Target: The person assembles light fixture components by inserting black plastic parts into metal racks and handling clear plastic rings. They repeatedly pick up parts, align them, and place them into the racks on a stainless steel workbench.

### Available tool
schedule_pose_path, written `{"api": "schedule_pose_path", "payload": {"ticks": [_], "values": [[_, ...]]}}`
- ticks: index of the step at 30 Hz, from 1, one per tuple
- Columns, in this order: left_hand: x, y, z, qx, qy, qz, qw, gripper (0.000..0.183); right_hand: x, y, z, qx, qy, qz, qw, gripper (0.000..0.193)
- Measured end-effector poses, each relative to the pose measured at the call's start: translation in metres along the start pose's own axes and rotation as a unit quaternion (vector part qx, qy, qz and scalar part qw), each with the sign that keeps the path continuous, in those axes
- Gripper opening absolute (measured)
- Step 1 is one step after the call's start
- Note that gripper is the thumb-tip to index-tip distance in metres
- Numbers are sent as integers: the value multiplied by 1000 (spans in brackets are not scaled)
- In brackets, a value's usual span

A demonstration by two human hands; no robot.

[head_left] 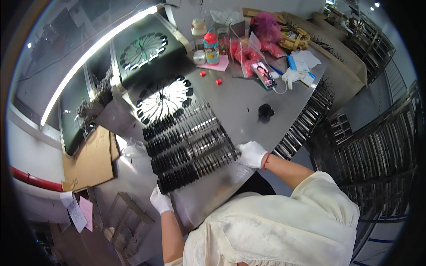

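Observation:
A metal rack carries several rows of slim parts with black rounded ends (177, 178) and thin shiny stems (208, 128). It lies tilted over the grey table in front of me. My left hand (161, 201), in a white glove, grips its near left corner, with the fingertips partly hidden under the edge. Also white-gloved, my right hand (252, 154) is closed at the rack's right end, its fingers partly hidden by the parts. Just beyond the rack, a ring of similar black-ended parts (164, 99) shows against a bright lit patch.
A dark green machine (148, 48) stands at the far left under a long lamp (97, 48). On the table (242, 99) are a bottle (211, 48), a phone (263, 75), bags of red pieces (245, 55) and a black lump (266, 111). Loaded racks (306, 119) stand right; cardboard (91, 159) leans left.

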State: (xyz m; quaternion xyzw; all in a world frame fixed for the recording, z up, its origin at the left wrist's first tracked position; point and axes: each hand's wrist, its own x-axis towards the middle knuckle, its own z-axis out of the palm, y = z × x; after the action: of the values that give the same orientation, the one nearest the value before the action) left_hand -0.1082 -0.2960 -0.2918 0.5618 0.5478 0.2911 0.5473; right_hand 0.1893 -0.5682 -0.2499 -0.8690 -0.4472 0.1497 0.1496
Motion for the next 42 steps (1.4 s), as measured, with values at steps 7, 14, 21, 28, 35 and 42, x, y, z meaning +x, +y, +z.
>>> {"api": "schedule_pose_path", "payload": {"ticks": [7, 14, 21, 28, 35, 42], "values": [[-1, 11, -15, 16, -114, -51, 992, 25, 59, 2, -84, 174, -356, 94, 913, 93], [-36, 21, 1, 374, -9, 209, 903, 30, 229, 67, -87, 43, 161, 141, 976, 50], [-13, 9, -7, 440, -48, 157, 883, 36, 349, 87, -39, -150, 175, 206, 951, 23], [-30, 23, -9, 367, -97, 190, 905, 43, 311, 97, -40, 11, 244, 177, 954, 21], [46, -14, -9, 189, -215, 231, 930, 70, 204, 108, -23, 603, 184, 102, 769, 28], [1, 2, -7, 361, -157, 288, 873, 60, 139, 77, -21, 235, 204, 59, 948, 34]]}}
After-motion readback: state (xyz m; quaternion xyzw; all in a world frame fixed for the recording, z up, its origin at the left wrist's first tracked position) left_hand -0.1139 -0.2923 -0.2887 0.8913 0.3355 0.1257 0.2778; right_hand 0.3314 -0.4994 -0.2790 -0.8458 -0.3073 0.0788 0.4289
